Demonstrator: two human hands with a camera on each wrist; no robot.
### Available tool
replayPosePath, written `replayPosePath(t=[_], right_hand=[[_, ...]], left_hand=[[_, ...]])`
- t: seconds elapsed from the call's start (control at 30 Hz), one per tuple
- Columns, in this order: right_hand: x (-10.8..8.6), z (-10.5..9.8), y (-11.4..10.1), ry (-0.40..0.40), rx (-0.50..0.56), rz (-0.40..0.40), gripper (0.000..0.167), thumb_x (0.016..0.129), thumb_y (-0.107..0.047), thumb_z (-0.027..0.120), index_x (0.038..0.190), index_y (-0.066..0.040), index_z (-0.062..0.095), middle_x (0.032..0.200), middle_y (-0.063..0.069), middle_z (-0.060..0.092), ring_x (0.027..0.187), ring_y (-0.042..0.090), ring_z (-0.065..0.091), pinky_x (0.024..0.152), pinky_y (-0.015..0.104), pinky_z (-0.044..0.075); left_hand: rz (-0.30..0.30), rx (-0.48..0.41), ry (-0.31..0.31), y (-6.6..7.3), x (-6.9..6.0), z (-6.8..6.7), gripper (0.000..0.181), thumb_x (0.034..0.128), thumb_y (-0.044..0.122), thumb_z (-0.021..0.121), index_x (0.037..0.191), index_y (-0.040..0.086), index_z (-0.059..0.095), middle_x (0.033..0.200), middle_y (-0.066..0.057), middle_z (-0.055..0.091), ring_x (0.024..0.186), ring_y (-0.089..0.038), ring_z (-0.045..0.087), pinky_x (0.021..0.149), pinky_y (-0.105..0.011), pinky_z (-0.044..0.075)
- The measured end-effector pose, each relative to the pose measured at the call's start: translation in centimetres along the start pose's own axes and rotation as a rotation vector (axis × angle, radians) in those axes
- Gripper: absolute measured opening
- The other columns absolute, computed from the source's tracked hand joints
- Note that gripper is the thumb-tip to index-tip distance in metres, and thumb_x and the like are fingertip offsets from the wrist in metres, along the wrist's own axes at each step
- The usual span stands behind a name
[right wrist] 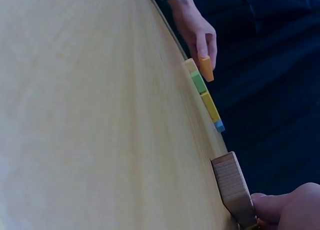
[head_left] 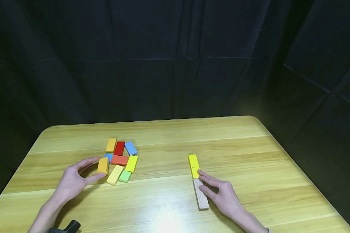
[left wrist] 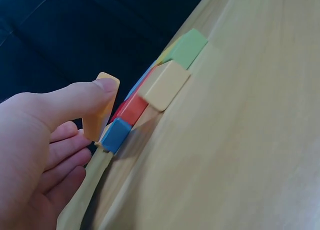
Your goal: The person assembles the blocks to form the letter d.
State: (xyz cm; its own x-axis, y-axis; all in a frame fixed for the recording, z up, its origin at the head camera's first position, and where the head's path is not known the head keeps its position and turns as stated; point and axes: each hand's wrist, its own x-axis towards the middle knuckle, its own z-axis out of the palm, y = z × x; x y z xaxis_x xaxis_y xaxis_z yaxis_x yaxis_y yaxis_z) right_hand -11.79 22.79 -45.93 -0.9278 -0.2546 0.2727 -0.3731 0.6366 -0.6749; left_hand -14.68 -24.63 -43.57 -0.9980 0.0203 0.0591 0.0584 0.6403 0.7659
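Between thumb and fingers, my left hand [head_left: 71, 179] pinches an orange block [head_left: 103, 165]. The left wrist view shows this block [left wrist: 99, 115] tilted and raised above the table. On the right, a yellow block [head_left: 193, 165] and a speckled bare-wood block [head_left: 200, 195] lie end to end in a line. My right hand [head_left: 226, 195] rests at their right side, with fingertips by the yellow block and the thumb touching the wooden one [right wrist: 232, 187]. Its fingers are relaxed and not wrapped round either block.
Beside my left hand lies a loose group: a cream block [head_left: 115, 175], a green block [head_left: 125, 176], a second yellow block [head_left: 131, 164], a light red block [head_left: 119, 160], a dark red block [head_left: 119, 148], another orange block [head_left: 111, 145] and two blue blocks [head_left: 131, 148]. Dark curtains hang behind the table [head_left: 250, 145].
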Motion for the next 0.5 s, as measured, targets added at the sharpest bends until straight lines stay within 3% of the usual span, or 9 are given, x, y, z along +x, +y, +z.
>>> replayPosePath(t=[0.1,0.17,0.27,0.5], right_hand=[[0.0,0.0,0.0,0.0,0.0,0.0,0.034,0.09,-0.019,0.074,0.123,-0.009,0.071,0.138,-0.007,0.061,0.125,0.018,0.059,0.103,0.045,0.049],[0.0,0.0,0.0,-0.001,0.002,0.001,0.034,0.091,-0.019,0.074,0.123,-0.009,0.071,0.138,-0.007,0.061,0.125,0.018,0.059,0.103,0.045,0.048],[0.0,0.0,0.0,-0.004,0.011,0.002,0.034,0.091,-0.019,0.073,0.123,-0.01,0.071,0.138,-0.007,0.061,0.126,0.018,0.059,0.103,0.045,0.048],[0.1,0.0,0.1,0.0,0.005,-0.014,0.034,0.091,-0.019,0.074,0.123,-0.009,0.071,0.138,-0.006,0.061,0.125,0.018,0.059,0.103,0.045,0.049]], left_hand=[[0.012,-0.019,0.007,0.1,0.0,0.5,0.074,0.0784,0.049,0.082,0.137,0.009,0.059,0.135,-0.011,0.063,0.127,-0.031,0.058,0.092,-0.007,0.04],[0.018,-0.024,0.007,0.3,0.0,0.7,0.074,0.0784,0.049,0.082,0.136,0.01,0.059,0.135,-0.011,0.064,0.126,-0.032,0.058,0.091,-0.005,0.039],[0.019,-0.014,0.008,0.5,0.0,1.0,0.074,0.0783,0.051,0.082,0.137,0.011,0.06,0.135,-0.01,0.064,0.126,-0.032,0.059,0.093,-0.011,0.043],[0.023,-0.025,0.023,1.4,-0.1,1.4,0.072,0.0791,0.047,0.082,0.137,0.011,0.06,0.137,-0.014,0.062,0.126,-0.034,0.058,0.101,-0.036,0.05]])
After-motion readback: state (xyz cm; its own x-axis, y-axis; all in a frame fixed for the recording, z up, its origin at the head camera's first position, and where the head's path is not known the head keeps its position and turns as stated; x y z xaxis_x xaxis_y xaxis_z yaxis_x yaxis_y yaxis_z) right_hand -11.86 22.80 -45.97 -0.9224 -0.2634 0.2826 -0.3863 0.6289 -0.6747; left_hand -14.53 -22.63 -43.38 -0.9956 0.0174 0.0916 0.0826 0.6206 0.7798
